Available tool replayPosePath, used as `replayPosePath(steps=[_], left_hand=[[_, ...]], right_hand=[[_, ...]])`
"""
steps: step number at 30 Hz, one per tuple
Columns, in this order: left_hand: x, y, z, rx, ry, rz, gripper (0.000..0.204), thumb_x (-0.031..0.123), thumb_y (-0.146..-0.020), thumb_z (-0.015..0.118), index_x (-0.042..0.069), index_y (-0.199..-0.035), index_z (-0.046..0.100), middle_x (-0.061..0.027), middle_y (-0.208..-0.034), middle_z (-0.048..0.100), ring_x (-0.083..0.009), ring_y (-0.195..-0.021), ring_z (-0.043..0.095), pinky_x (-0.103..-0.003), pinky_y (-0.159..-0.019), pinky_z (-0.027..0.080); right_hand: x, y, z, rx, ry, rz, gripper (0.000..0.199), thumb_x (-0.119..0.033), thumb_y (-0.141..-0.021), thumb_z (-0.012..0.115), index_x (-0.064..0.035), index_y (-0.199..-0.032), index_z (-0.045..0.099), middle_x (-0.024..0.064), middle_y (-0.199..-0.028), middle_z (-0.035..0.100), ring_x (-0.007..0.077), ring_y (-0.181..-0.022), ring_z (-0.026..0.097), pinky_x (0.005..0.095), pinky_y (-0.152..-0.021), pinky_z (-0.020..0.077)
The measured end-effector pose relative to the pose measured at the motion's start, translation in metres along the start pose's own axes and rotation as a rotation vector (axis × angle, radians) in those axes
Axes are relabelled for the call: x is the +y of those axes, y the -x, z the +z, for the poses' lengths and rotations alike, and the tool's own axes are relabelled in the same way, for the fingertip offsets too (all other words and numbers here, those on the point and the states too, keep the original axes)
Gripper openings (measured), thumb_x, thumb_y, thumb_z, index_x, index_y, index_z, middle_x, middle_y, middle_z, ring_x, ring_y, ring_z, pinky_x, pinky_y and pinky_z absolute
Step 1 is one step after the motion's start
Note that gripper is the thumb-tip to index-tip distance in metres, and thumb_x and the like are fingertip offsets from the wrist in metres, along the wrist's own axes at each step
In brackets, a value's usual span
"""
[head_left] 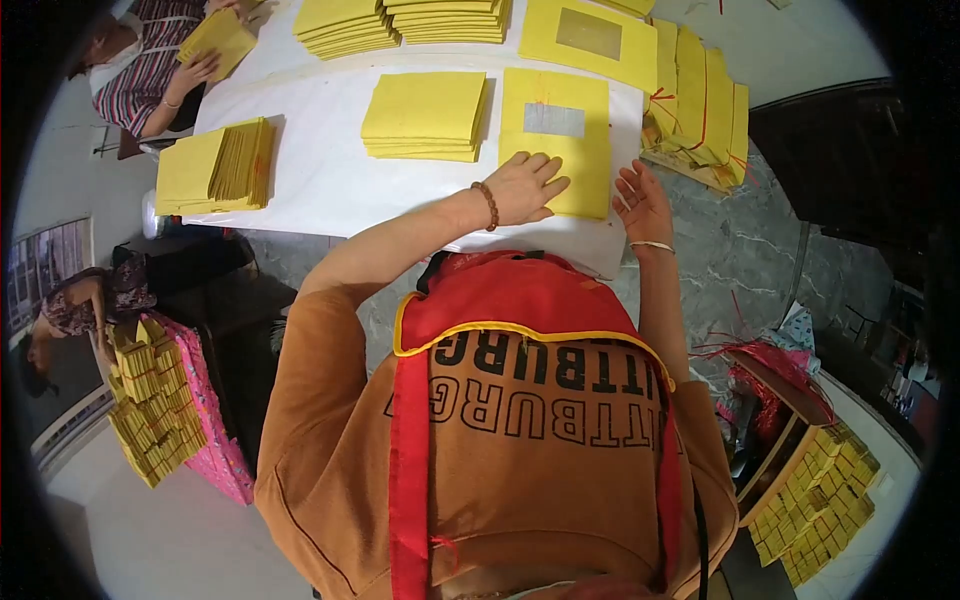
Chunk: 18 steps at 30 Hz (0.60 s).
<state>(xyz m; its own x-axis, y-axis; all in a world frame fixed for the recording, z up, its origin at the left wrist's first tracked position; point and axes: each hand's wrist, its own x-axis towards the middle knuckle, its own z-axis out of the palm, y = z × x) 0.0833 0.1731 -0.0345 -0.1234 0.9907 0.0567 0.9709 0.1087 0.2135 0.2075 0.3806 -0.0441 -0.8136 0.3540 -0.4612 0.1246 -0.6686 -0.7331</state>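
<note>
My left hand (pixel 525 188) lies palm down, fingers spread, on the near left part of a yellow paper envelope or sheet (pixel 588 160) with a greyish-white rectangle on it. A beaded bracelet circles that wrist. To the right, my right hand (pixel 645 205) is held beside the table's right edge, fingers loosely bent and apart, with nothing visible in it. Just left of the envelope sits a neat stack of yellow envelopes (pixel 422 115). Beyond it lies a larger yellow piece (pixel 640 55) with a brownish rectangle.
More yellow stacks stand at the table's left corner (pixel 215 170) and far edge (pixel 445 20). A co-worker (pixel 160 75) handles yellow envelopes at far left. Bundles tied with red string (pixel 705 110) stand off the right edge. Yellow bundles fill places at lower left (pixel 155 395) and lower right (pixel 815 500).
</note>
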Motion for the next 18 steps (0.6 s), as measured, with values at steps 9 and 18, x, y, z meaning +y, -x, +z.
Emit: replayPosePath(steps=[9, 18], left_hand=[[0.007, -0.008, 0.011, 0.043, -0.104, -0.046, 0.053, 0.026, -0.072, 0.060, -0.001, -0.117, 0.049, -0.0190, -0.097, 0.055, -0.0283, -0.087, 0.057, -0.035, -0.073, 0.048], [-0.014, 0.001, -0.083, 0.533, -0.051, -0.065, 0.047, 0.004, -0.070, 0.051, 0.006, -0.117, 0.053, -0.0100, -0.106, 0.060, -0.0241, -0.094, 0.058, -0.039, -0.079, 0.045]], right_hand=[[0.010, 0.008, -0.002, 0.160, 0.135, 0.086, 0.031, -0.025, -0.089, 0.053, -0.0111, -0.117, 0.052, 0.0005, -0.101, 0.060, 0.0122, -0.091, 0.054, 0.0299, -0.076, 0.0419], [0.019, 0.005, 0.006, 0.172, 0.217, 0.077, 0.027, -0.024, -0.090, 0.051, -0.0098, -0.112, 0.056, -0.0007, -0.098, 0.061, 0.0088, -0.089, 0.054, 0.0249, -0.073, 0.0399]])
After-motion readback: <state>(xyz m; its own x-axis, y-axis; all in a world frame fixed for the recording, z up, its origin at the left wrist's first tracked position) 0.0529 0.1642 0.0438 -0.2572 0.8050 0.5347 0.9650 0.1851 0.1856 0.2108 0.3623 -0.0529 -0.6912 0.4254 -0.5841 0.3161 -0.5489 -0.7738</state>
